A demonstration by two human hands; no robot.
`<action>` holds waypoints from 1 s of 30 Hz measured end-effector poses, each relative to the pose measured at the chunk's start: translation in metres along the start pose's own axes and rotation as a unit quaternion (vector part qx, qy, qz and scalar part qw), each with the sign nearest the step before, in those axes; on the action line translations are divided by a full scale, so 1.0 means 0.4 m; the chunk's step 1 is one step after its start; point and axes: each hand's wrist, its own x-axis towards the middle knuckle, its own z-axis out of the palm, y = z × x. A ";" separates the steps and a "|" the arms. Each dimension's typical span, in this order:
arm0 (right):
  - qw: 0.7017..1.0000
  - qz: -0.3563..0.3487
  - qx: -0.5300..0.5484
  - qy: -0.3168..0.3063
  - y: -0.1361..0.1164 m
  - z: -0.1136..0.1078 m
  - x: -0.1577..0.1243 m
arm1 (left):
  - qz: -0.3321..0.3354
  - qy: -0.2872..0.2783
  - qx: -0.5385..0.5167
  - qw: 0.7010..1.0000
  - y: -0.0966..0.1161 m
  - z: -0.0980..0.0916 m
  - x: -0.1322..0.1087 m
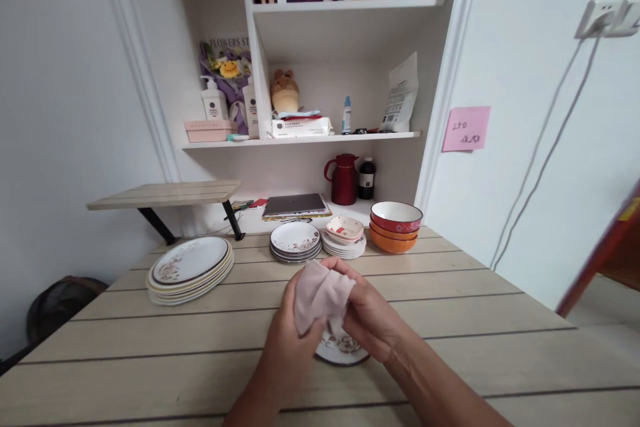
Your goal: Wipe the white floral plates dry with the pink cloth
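A pale pink cloth (321, 297) is bunched between my two hands above the wooden table. My left hand (291, 323) grips its left side, thumb pressed on the front. On the other side, the fingers of my right hand (364, 312) are closed around the cloth's right edge. Below them lies a white plate (344, 349) with brown flowers and a dark rim, partly hidden by the hands and cloth. Whether the cloth touches the plate, I cannot tell.
Large plates (190, 267) are stacked at left, smaller plates (295, 241) at the back centre. Beside these, small dishes (345, 230) sit on saucers (344, 248), then stacked bowls (396, 227). A raised wooden shelf (165, 193), a laptop (294, 204) and a red jug (345, 180) stand behind.
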 end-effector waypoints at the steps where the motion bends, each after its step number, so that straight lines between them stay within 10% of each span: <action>1: 1.000 0.001 -0.025 -0.013 -0.008 -0.005 -0.001 | -0.014 0.030 0.002 0.999 0.007 -0.003 0.004; 9: 0.978 -0.084 -0.165 0.091 -0.093 -0.108 0.015 | -0.136 0.119 -0.073 0.981 0.047 -0.031 0.027; 14: 0.979 -0.017 -0.205 -0.013 -0.027 -0.061 0.011 | -0.149 -0.005 -0.040 0.988 0.011 -0.009 0.018; 22: 0.956 -0.135 -0.187 0.180 -0.030 -0.108 0.045 | 0.058 -0.048 0.116 0.990 -0.051 -0.005 0.008; 30: 0.823 -0.186 -0.536 0.036 0.001 -0.088 0.039 | 0.104 0.008 0.244 0.964 -0.088 -0.022 0.027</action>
